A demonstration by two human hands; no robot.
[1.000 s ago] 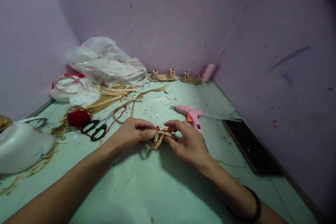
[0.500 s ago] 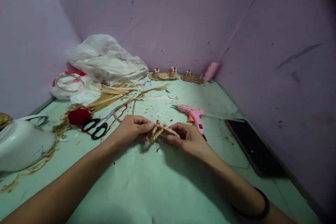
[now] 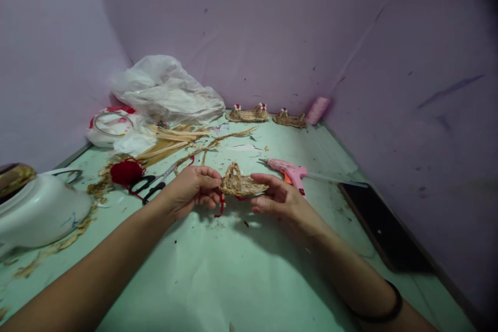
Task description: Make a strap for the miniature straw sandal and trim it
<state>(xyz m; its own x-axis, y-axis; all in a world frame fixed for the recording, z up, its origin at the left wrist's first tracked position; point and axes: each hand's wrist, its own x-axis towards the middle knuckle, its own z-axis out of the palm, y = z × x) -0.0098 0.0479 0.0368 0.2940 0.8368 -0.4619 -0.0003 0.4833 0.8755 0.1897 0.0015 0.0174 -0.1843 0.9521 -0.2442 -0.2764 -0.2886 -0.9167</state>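
Note:
A small slipper of braided straw (image 3: pixel 245 185) is held up just above the table, its sole lying flat and its strap loop upright at the left end. My left hand (image 3: pixel 194 190) pinches that left end between thumb and fingers. Around the right tip is my right hand (image 3: pixel 282 198), thumb and fingers apart; whether the fingertips touch the sole, I cannot tell. Red yarn (image 3: pixel 221 206) dangles below the slipper. To its right rests a pink glue gun (image 3: pixel 290 171). Left of my hands are black-handled scissors (image 3: pixel 153 187) and a ball of red yarn (image 3: pixel 126 171).
Straw slippers (image 3: pixel 249 115) with red and white trims stand by the back wall, near a pink roll (image 3: pixel 318 110). A white plastic bag (image 3: pixel 167 88) and straw strips (image 3: pixel 167 145) lie at back left. A white bowl (image 3: pixel 46 212) is at left, a dark phone (image 3: pixel 383 228) at right.
The slipper has been turned over, so its strap loop now points up instead of down. My right fingers have opened from their grip, while my left hand keeps hold.

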